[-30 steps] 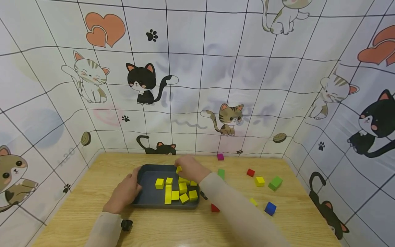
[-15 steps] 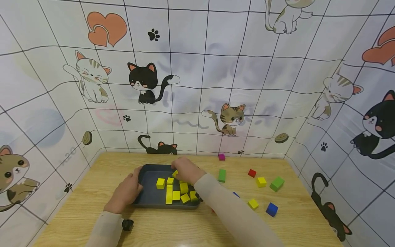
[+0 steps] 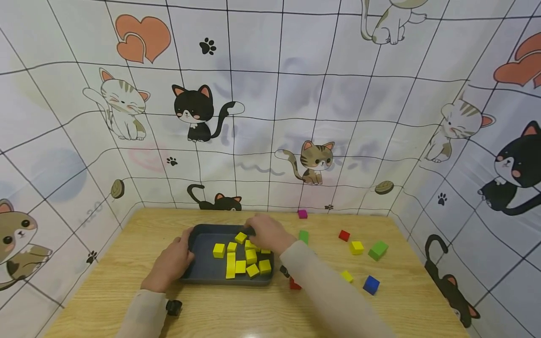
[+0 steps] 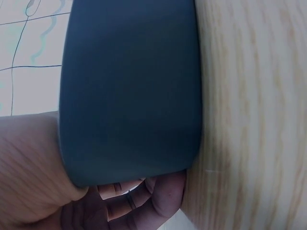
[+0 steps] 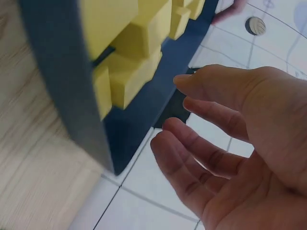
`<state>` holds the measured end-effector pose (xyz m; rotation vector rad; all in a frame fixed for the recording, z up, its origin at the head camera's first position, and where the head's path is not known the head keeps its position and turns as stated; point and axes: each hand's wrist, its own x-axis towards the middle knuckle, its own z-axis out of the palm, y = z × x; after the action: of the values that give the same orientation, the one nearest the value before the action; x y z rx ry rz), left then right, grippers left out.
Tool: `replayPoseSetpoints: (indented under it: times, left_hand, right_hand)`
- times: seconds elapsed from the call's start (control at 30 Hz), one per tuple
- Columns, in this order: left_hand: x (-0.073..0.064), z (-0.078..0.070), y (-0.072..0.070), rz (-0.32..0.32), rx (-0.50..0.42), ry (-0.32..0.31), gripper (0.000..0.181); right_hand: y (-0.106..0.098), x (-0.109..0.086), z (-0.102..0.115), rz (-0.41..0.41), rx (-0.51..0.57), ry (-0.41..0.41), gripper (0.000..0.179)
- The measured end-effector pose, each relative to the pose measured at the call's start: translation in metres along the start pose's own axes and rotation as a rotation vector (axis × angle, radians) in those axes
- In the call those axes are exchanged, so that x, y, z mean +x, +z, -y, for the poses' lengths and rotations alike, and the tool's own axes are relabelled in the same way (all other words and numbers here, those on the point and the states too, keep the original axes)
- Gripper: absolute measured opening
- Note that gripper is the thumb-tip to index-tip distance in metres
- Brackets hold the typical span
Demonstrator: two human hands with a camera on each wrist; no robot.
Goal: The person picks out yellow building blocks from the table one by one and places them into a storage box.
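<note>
A dark grey tray (image 3: 203, 270) rests on the wooden table with several yellow blocks (image 3: 251, 256) in its middle and right part. My left hand (image 3: 171, 263) grips the tray's left end; in the left wrist view its fingers (image 4: 165, 194) curl at the tray's end wall. Over the tray's far right corner is my right hand (image 3: 269, 233), beside a yellow block (image 3: 241, 238) near the far rim. In the right wrist view the thumb (image 5: 211, 84) and fingers (image 5: 172, 158) are spread apart with no block between them.
Right of the tray lie a magenta block (image 3: 302, 214), green blocks (image 3: 378, 250), red blocks (image 3: 344, 235), yellow blocks (image 3: 356, 248) and a blue cube (image 3: 371, 285). A cat-printed cloth wall (image 3: 262, 117) stands behind the table (image 3: 236, 312).
My right hand carried a yellow block a little left and down into the tray, let it go, then drew back right. The left hand has stayed at the tray.
</note>
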<state>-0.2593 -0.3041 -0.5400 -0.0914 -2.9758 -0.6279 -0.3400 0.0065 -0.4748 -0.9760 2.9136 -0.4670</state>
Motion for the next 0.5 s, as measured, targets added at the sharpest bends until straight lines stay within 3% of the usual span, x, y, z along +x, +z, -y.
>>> replayPoseSetpoints:
  times: [0.23,0.5]
  left_hand:
    - [-0.001,-0.004,-0.003,-0.011,0.003,0.002,0.075]
    - [-0.001,-0.008,-0.006,0.013,-0.006,-0.013,0.074]
  right_hand:
    - [-0.014,-0.03,-0.033,-0.089,0.046,0.078,0.04]
    - [-0.024,-0.08,-0.077,-0.163,0.047,0.201,0.04]
